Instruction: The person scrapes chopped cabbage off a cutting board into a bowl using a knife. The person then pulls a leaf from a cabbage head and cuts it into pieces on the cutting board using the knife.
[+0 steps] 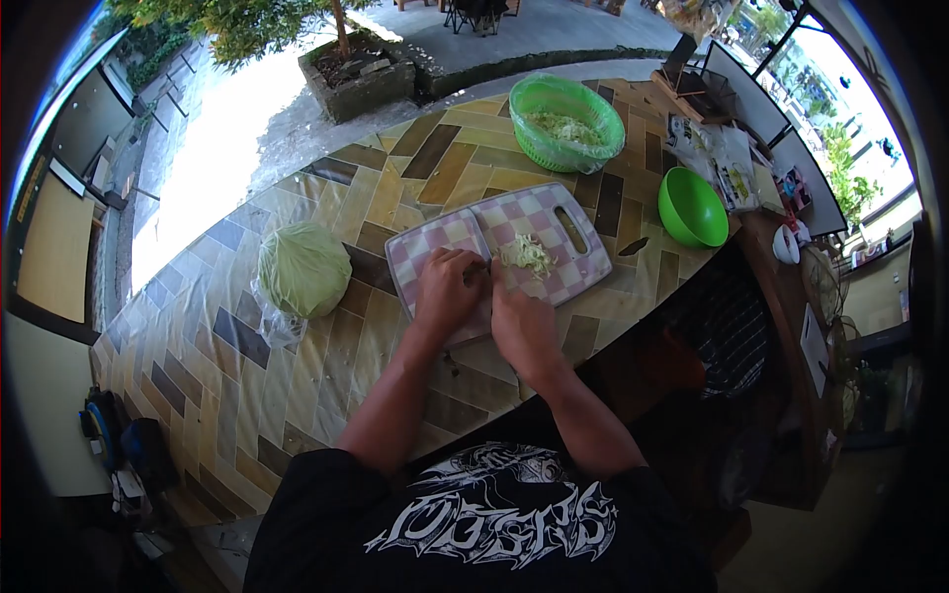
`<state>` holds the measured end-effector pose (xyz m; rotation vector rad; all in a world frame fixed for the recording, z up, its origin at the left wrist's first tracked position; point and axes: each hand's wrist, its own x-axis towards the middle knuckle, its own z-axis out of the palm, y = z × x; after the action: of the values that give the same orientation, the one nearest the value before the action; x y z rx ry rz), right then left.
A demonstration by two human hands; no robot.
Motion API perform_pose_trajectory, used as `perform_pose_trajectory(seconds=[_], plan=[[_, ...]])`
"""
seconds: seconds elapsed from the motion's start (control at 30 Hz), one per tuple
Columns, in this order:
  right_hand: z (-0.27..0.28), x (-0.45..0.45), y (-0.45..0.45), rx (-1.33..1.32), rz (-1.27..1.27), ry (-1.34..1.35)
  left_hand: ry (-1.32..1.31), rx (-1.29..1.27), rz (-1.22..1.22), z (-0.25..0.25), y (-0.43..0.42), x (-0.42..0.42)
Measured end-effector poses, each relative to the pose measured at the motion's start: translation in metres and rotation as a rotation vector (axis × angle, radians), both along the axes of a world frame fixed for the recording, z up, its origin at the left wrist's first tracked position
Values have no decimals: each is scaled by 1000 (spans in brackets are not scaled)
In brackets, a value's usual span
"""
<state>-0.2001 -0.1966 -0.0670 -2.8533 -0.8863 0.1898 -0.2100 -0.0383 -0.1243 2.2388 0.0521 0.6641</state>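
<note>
A pink-and-white checkered cutting board [435, 232] lies at a slant in front of me. My right hand [522, 331] is closed around the handle of a knife [483, 232], its thin blade seen nearly edge-on and pointing away from me over the board. To the left of the blade, my left hand [450, 287] presses down with curled fingers; whatever is under them is hidden. Shredded cabbage [529, 255] forms a small heap on the board, right of the blade. A pale green cabbage [303, 269] rests on clear plastic at the left.
Behind the board stands a green basket [539, 153] lined with plastic, with shredded cabbage inside. A green bowl [692, 208] is near the table's right edge. The wood-patterned table [237, 395] has a plastic cover. Papers and packets [732, 168] lie at the far right.
</note>
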Motion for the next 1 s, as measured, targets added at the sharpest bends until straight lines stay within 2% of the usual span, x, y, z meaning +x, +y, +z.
perform_pose_trajectory(seconds=[0.1, 0.2, 0.27, 0.37, 0.47, 0.57, 0.7, 0.77, 0.83, 1.0], plan=[[-14, -1, 8, 13, -45, -22, 24, -2, 26, -4, 1, 1], [-16, 15, 6, 39, -6, -57, 74, -131, 54, 2, -1, -1], [-10, 19, -1, 66, 48, -38, 38, -71, 21, -1, 2, -1], [18, 6, -3, -38, 14, 75, 14, -49, 7, -9, 4, 0], [-5, -5, -2, -27, -5, -9, 38, -43, 10, -11, 5, 2], [-11, 3, 10, -13, -62, 53, 31, -15, 0, -10, 4, 2], [-10, 28, 4, 51, 11, -3, -11, 47, -30, -5, 5, 0], [5, 31, -2, 54, 21, 76, 9, -7, -66, -8, 9, 1], [12, 18, -4, 24, 22, 39, 24, -46, -83, -8, 10, 0], [-8, 0, 5, 8, -34, 37, 30, -86, -59, -8, 7, 0]])
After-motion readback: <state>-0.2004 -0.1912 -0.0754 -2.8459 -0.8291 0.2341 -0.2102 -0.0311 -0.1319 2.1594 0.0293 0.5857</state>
